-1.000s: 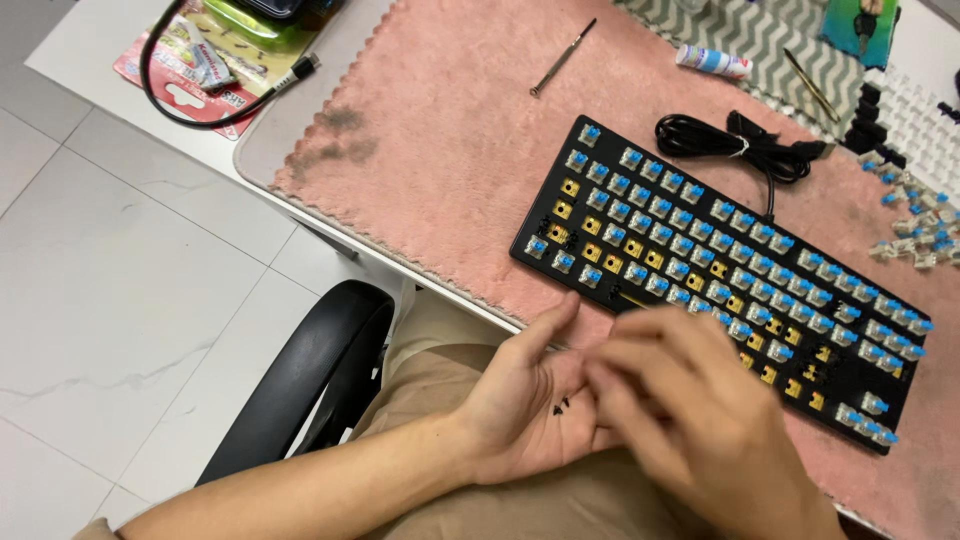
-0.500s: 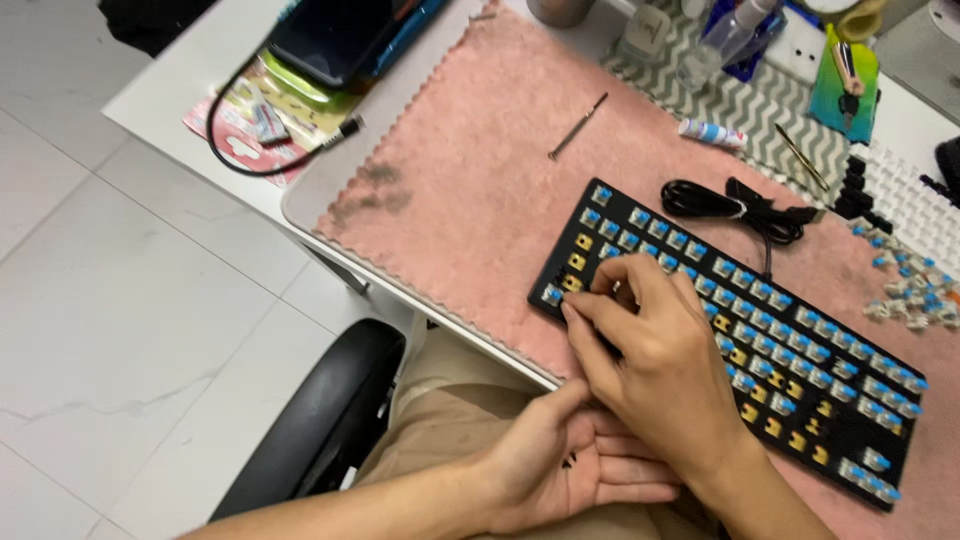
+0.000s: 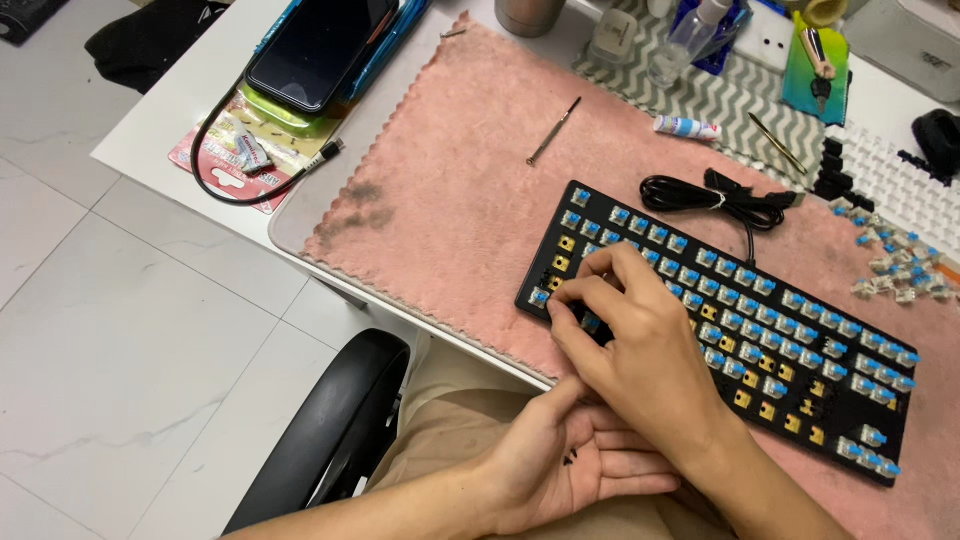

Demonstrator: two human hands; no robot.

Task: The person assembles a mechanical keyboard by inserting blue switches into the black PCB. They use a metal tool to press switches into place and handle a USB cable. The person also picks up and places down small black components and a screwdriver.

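— What is nearest the camera?

— The left hand [image 3: 570, 465], palm up over the lap, fingers loosely apart and slightly curled. A few tiny dark bits lie in the palm; what they are is too small to tell. It grips nothing.

— And the right hand [image 3: 640, 345]?

— Just above it, reaching over the table edge onto the near left corner of the keyboard [image 3: 730, 320]. The fingers are bent and drawn together, tips pressed down among the switches there. Whether they pinch one I cannot tell; the fingertips hide the spot.

— The keyboard itself?

— A black board with its keycaps off, lying aslant on the pink mat [image 3: 450, 200]. Most sockets carry blue-topped switches; some show bare yellow.

— To the side?

— A black chair armrest [image 3: 335, 430] at lower left, over the pale tiled floor.

— Farther back?

— A coiled black cable [image 3: 715, 195] touches the board's far edge. A thin screwdriver [image 3: 553, 131] lies alone on the mat, a small white tube [image 3: 687, 127] beyond it. Loose switches [image 3: 890, 275] are scattered at right, beside rows of white keycaps [image 3: 885, 180]. At far left a dark phone [image 3: 320, 45] rests on a green case, with a black cord looping below.
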